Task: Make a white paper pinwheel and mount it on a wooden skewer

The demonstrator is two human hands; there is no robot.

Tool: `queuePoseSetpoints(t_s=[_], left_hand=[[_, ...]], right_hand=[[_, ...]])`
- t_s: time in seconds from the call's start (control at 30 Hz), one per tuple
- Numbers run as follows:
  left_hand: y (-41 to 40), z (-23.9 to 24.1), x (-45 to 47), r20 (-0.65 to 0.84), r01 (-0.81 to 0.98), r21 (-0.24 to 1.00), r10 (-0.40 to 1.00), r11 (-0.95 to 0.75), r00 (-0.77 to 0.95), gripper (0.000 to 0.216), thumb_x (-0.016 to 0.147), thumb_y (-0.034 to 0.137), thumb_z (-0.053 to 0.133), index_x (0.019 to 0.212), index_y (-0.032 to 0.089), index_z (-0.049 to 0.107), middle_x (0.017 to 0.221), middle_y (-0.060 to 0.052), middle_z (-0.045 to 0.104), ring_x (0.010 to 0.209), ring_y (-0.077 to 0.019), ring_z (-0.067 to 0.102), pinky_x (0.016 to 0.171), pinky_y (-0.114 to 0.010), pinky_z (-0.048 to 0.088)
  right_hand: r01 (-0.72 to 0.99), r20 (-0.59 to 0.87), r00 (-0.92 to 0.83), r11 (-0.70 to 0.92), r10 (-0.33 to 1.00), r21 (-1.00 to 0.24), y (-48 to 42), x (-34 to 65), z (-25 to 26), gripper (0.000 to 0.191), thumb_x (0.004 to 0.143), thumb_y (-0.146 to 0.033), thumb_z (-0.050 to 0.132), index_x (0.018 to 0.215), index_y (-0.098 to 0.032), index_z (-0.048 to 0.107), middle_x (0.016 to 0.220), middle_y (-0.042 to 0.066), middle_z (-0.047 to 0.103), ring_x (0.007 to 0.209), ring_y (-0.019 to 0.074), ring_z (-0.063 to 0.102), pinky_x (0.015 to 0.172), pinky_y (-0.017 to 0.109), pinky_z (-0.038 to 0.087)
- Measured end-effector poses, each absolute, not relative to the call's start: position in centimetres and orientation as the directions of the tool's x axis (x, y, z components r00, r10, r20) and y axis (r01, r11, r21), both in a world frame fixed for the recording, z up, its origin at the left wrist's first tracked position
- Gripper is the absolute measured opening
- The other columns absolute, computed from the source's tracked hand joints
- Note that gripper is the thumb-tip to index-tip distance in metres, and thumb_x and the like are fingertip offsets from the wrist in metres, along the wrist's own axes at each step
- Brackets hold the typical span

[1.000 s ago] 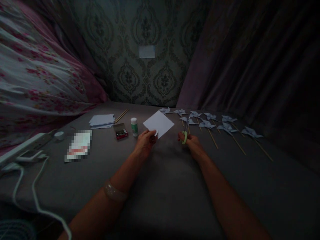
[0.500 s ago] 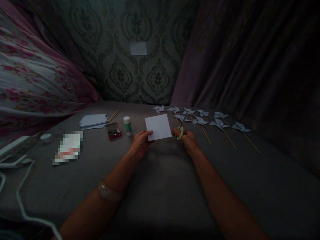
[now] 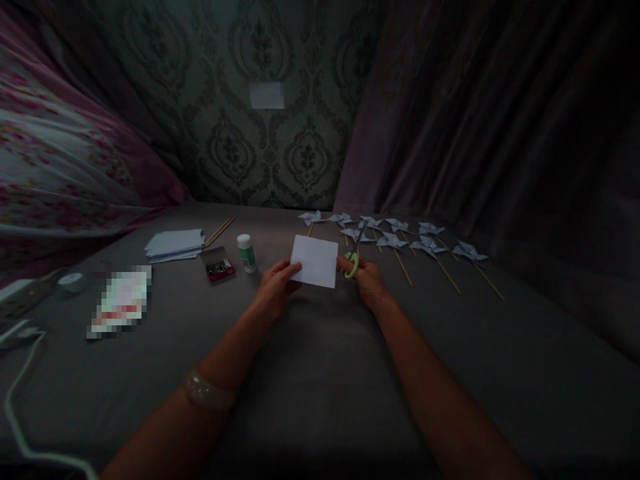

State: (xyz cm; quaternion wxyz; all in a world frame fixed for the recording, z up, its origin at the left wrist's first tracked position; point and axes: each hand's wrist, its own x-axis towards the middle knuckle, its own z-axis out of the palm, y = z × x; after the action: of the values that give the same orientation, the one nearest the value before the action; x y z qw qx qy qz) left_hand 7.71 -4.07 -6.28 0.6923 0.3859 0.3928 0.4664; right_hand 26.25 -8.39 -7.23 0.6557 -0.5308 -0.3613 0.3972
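My left hand [image 3: 278, 285] is closed on the left edge of a square white sheet of paper [image 3: 315, 261], its thumb lying on top. The sheet is held up above the grey-covered table, tilted slightly. Close to the sheet's right edge is my right hand [image 3: 369, 279], with fingers through the green handles of a pair of scissors [image 3: 353, 263]. The blades point up and away from me, toward several paper pinwheels [image 3: 393, 241] on sticks. Whether the right fingertips also touch the sheet, I cannot tell.
Left of the sheet stand a glue bottle [image 3: 247, 253] and an open box of small metal pieces [image 3: 219, 268]. Behind them lie a paper stack [image 3: 175, 245] and wooden sticks [image 3: 220, 231]. A blurred packet [image 3: 123, 300], a white cap [image 3: 71, 282] and a power strip [image 3: 25, 297] are farther left.
The sheet has turned slightly clockwise, and my right hand with the scissors has come closer to its right edge. The whole view has shifted a little.
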Motion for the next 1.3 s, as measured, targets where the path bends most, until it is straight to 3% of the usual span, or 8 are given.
queuePoseSetpoints(t_s=[0.53, 0.8, 1.1, 1.3], left_hand=[[-4.3, -6.5, 7.8, -0.153, -0.317, 0.917, 0.947, 0.243, 0.283, 0.026, 0.059, 0.026, 0.078, 0.08, 0.016, 0.067, 0.077, -0.004, 0.066, 0.061, -0.0122, 0.058, 0.051, -0.021, 0.044], [-4.5, -6.0, 8.0, -0.213, -0.377, 0.868, 0.929, 0.322, 0.303, 0.027, 0.062, 0.027, 0.079, 0.08, 0.014, 0.066, 0.076, -0.004, 0.066, 0.059, -0.0106, 0.058, 0.052, -0.021, 0.044], [-5.4, -5.7, 8.5, -0.224, -0.414, 0.829, 0.901, 0.376, 0.37, 0.028, 0.061, 0.027, 0.082, 0.078, 0.014, 0.065, 0.076, -0.006, 0.069, 0.066, -0.0138, 0.063, 0.057, -0.022, 0.046], [-6.2, -6.0, 9.0, -0.241, -0.377, 0.838, 0.887, 0.395, 0.394, 0.025, 0.06, 0.021, 0.081, 0.08, 0.014, 0.067, 0.07, -0.003, 0.066, 0.059, -0.0098, 0.06, 0.054, -0.019, 0.043]], right_hand=[[-0.161, 0.033, 0.437, 0.114, 0.899, -0.98, -8.4, 25.9, -7.6, 0.034, 0.045, -0.038, 0.081, 0.069, -0.017, 0.07, 0.069, 0.0, 0.067, 0.066, 0.014, 0.056, 0.065, 0.027, 0.042], [-0.194, 0.043, 0.472, 0.151, 0.881, -0.969, -8.9, 24.8, -6.6, 0.037, 0.04, -0.039, 0.082, 0.065, -0.017, 0.065, 0.06, -0.004, 0.058, 0.058, 0.0098, 0.047, 0.057, 0.025, 0.037], [-0.14, 0.154, 0.497, 0.254, 0.854, -0.957, -8.5, 24.3, -7.6, 0.034, 0.052, -0.045, 0.078, 0.069, -0.018, 0.063, 0.063, -0.003, 0.056, 0.061, 0.0105, 0.045, 0.058, 0.024, 0.037], [-0.119, 0.176, 0.513, 0.273, 0.84, -0.955, -8.4, 24.4, -7.8, 0.035, 0.055, -0.047, 0.076, 0.069, -0.019, 0.061, 0.062, -0.003, 0.055, 0.061, 0.0114, 0.046, 0.06, 0.026, 0.036]])
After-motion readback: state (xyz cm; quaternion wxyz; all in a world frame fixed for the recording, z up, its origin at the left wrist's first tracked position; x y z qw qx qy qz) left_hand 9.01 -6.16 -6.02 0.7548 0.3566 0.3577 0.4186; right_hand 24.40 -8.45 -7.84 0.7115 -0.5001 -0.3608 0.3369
